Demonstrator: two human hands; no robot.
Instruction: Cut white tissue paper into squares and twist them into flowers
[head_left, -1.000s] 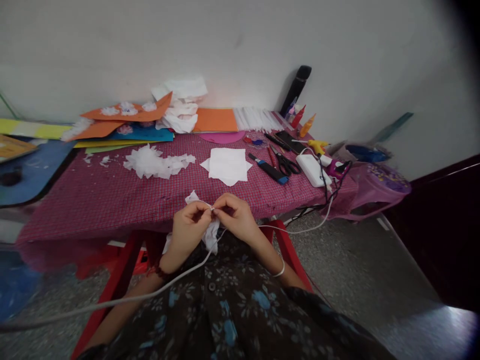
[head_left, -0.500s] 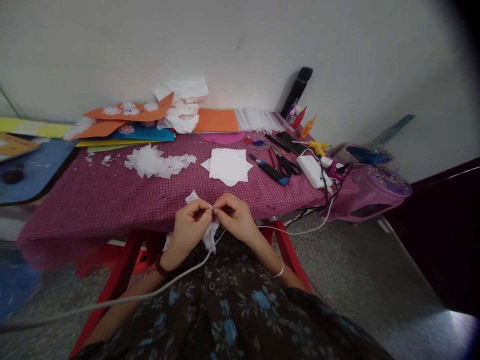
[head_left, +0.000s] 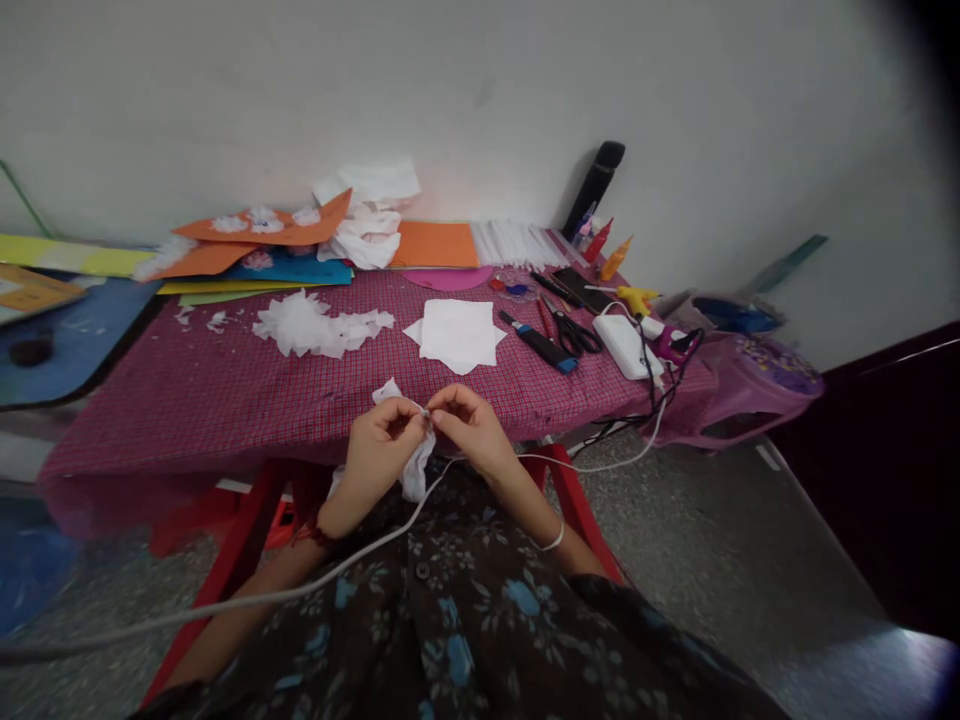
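Note:
Close to the table's front edge, my left hand (head_left: 382,447) pinches a crumpled piece of white tissue paper (head_left: 415,473) between thumb and fingers. My right hand (head_left: 474,432) meets it, thumb and forefinger closed at the tissue's upper end; the tiny bit between the fingertips is too small to make out clearly. The tissue hangs below the left fingers, and another part of it sticks out above them. Just beyond my hands lies a stack of white tissue squares (head_left: 459,335). Left of that sits a heap of torn white tissue pieces (head_left: 319,325).
On the right lie a box cutter (head_left: 538,343), black scissors (head_left: 577,335), a white power strip (head_left: 628,346) and a yellow glue gun (head_left: 637,298). Orange card (head_left: 270,228) and white paper rolls (head_left: 517,243) line the wall. A white cable (head_left: 345,565) crosses my lap.
My right fingertips have shifted slightly at the tissue's end, and the hanging tissue has swung a little left. My left hand stays nearly in place.

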